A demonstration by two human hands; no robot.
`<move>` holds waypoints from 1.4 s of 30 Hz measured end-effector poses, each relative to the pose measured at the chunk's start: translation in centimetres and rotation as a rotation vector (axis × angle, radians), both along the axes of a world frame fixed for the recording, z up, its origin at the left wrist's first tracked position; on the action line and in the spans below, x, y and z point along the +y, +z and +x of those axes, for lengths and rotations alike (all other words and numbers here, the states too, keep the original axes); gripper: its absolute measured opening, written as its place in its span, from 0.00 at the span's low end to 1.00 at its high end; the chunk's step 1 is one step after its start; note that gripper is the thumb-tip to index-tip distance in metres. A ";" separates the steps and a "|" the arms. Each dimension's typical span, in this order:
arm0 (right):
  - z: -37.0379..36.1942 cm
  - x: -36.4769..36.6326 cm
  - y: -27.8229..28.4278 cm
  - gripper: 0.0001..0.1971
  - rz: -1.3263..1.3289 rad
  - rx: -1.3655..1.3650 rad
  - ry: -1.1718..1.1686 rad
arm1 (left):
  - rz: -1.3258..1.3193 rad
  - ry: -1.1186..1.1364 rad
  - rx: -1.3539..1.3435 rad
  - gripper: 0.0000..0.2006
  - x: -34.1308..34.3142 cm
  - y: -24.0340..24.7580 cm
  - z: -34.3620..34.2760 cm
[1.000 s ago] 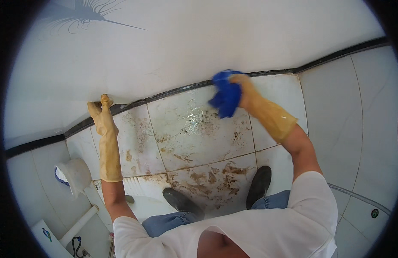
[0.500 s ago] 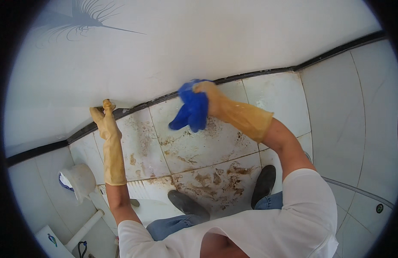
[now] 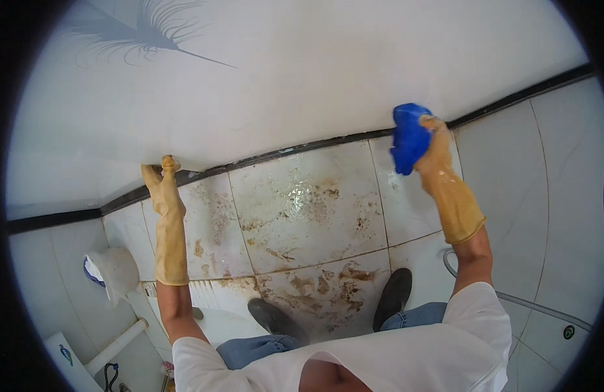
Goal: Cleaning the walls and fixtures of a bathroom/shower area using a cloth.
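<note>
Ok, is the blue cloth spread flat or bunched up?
Bunched up: the blue cloth is gathered in the gloved right hand.

A large white wall (image 3: 315, 72) fills the upper part, and a grey feather pattern (image 3: 142, 36) is on its left side. Along its lower edge there runs a black strip (image 3: 334, 141). Below it is the floor (image 3: 315, 222) of pale square tiles, with brown stains and one bright reflection of light. On the right are large light tiles (image 3: 504, 163) and a grey hose (image 3: 543, 311). At lower left a white pipe (image 3: 117, 346) is seen.
</note>
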State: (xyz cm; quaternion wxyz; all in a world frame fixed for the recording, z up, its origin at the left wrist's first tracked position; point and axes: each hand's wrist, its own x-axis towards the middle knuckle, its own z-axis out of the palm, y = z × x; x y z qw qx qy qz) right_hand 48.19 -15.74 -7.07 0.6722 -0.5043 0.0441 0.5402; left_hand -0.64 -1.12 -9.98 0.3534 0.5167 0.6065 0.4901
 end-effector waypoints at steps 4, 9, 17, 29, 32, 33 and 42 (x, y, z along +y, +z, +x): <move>-10.3 2.5 2.0 0.14 -0.068 0.081 0.192 | 0.039 0.022 0.004 0.27 -0.3 0.2 -0.3; -17.8 5.4 1.6 0.14 0.083 0.390 0.519 | 0.060 -0.030 0.016 0.28 0.6 -0.9 -0.6; -6.8 2.8 -4.3 0.14 0.002 0.259 0.361 | -0.008 0.017 0.055 0.28 0.1 0.0 -0.7; -9.1 3.6 -5.2 0.10 -0.115 0.189 0.234 | -0.008 0.025 -0.011 0.29 -0.4 0.4 -0.6; -16.9 5.8 -4.9 0.15 -0.042 0.406 0.372 | -0.012 0.000 -0.007 0.28 -0.3 0.1 -0.2; -19.3 6.5 -4.4 0.15 -0.059 0.405 0.369 | 0.012 -0.013 0.007 0.26 -0.2 0.2 -0.2; -14.0 5.6 -7.4 0.16 0.008 0.403 0.607 | 0.084 -0.044 0.058 0.29 0.4 -0.3 -1.1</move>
